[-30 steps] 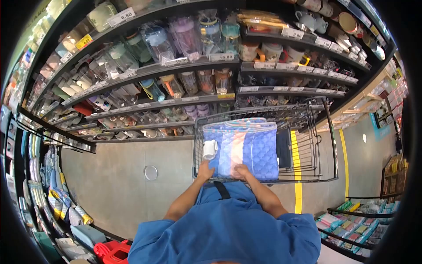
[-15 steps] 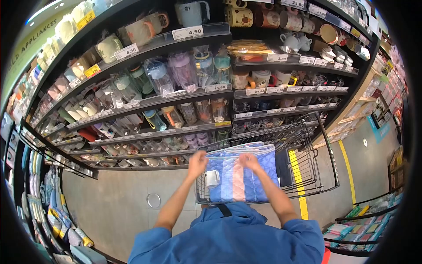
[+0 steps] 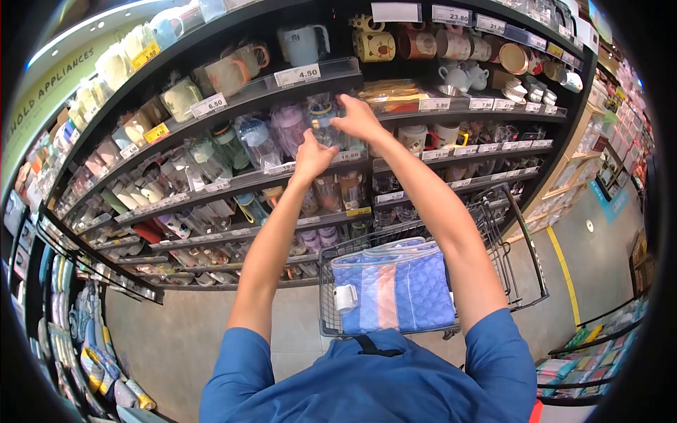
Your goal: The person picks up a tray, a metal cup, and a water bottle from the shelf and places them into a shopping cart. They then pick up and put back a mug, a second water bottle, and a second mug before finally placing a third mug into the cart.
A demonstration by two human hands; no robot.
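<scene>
Both arms are stretched out to the shelf of bagged bottles. My left hand is at the shelf's front edge, thumb and fingers apart, just below a clear bottle with a blue lid. At that bottle's upper right is my right hand, its fingers spread and curved beside it; whether they touch it is not clear. A purple bagged bottle stands to the left of the blue-lidded one, and a light-blue-lidded bottle stands further left.
Below the shelves, a black wire cart holds a folded blue and pink quilted cloth and a white mug. Teapots and mugs sit on upper shelves. Textile racks stand at the left.
Both my hands have moved up and forward from above the cart to the bottle shelf. The view has shifted slightly.
</scene>
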